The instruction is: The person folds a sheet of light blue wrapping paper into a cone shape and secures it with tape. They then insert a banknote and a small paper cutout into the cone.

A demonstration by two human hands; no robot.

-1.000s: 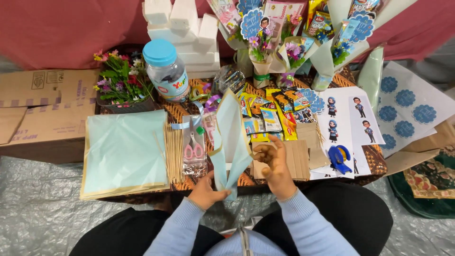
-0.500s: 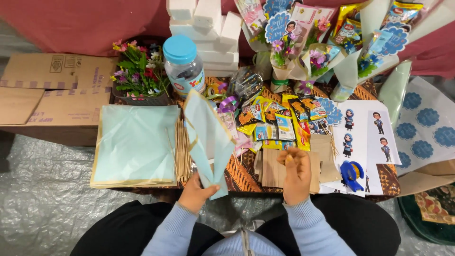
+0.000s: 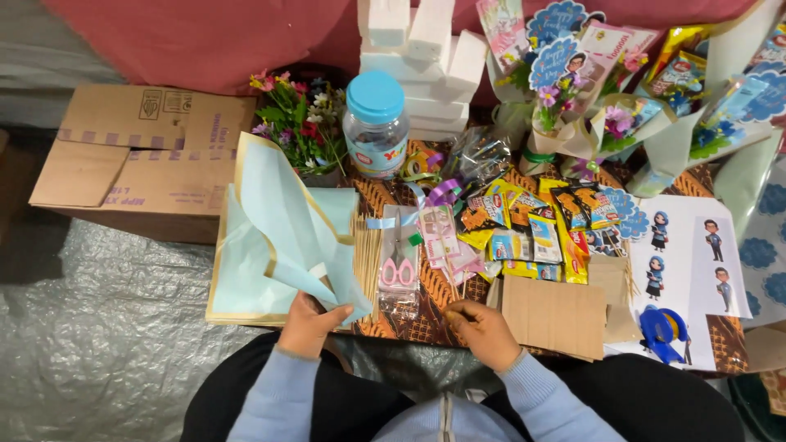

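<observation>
The folded light-blue paper [image 3: 286,229] is covering most of the paper stack [image 3: 225,286] beneath it. The left hand [image 3: 307,326] is hiding its fingers under that fold, and whatever the right hand [image 3: 485,331] is pinching is too small to tell. The frame's right edge is cutting off the bouquets [image 3: 737,98].

sleeves: pale blue knit, ribbed cuffs at both wrists
top: pale blue, zip at 6 o'clock
trousers: black
</observation>
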